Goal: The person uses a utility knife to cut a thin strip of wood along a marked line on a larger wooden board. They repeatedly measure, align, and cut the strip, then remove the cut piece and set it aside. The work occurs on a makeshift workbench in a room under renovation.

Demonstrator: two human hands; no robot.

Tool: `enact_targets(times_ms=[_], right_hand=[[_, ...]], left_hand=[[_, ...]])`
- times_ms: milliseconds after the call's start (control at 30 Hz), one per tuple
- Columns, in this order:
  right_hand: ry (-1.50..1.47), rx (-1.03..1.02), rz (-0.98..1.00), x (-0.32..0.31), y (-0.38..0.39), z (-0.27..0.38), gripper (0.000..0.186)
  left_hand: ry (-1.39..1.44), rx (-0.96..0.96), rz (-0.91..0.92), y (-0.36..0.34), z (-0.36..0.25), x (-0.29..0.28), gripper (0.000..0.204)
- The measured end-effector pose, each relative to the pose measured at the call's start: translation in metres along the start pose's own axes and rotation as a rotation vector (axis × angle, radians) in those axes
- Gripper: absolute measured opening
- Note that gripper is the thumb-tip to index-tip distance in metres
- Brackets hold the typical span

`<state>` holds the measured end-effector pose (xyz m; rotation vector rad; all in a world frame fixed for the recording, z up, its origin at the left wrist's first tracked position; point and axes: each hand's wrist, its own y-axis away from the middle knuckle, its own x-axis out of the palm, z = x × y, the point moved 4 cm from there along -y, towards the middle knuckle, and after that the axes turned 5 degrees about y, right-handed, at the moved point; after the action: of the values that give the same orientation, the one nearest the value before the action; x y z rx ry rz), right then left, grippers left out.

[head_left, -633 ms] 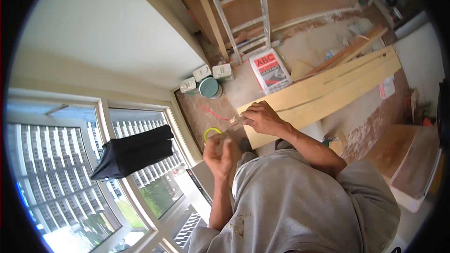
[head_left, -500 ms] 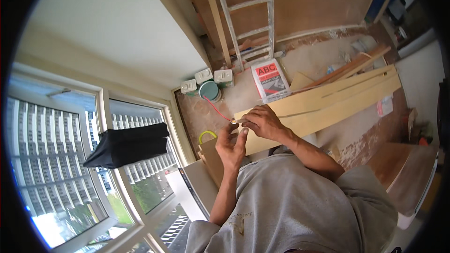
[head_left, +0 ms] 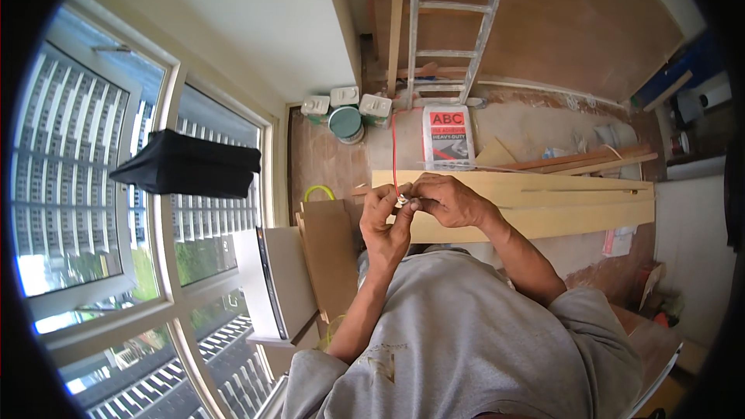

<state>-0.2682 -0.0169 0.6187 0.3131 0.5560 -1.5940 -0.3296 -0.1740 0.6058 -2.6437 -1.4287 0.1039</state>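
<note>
In front of my body, my left hand is closed in a pinch on a small white and metallic fitting, too small to identify further. A thin red wire rises from it, away from me across the floor. My right hand meets the left one at the fitting, thumb and fingers pressed together. What sits between those right fingertips is hidden. Both hands are over the near left part of a pale wooden board.
Beyond the board lie a red, white and grey bag and a metal ladder. A green-lidded tub stands beside white containers. Windows and a hanging black cloth item are left; timber strips lie right.
My view has turned, so the room appears shifted. The red wire now runs straight away from my hands instead of up-left. My right fingers have closed in nearer the left fingertips.
</note>
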Motion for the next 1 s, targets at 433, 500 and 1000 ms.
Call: enact_targets(times_ms=[433, 500, 1000], right_hand=[[0.147, -0.184, 0.038, -0.030, 0.004, 0.037, 0.025], [0.124, -0.192, 0.028, -0.037, 0.005, 0.042, 0.025], [0.074, -0.267, 0.054, -0.038, 0.008, 0.067, 0.017]], left_hand=[[-0.092, -0.280, 0.409, 0.019, 0.059, 0.049, 0.028], [-0.038, -0.127, 0.362, 0.017, 0.051, 0.055, 0.030], [0.043, 0.039, 0.354, 0.023, 0.021, 0.063, 0.036]])
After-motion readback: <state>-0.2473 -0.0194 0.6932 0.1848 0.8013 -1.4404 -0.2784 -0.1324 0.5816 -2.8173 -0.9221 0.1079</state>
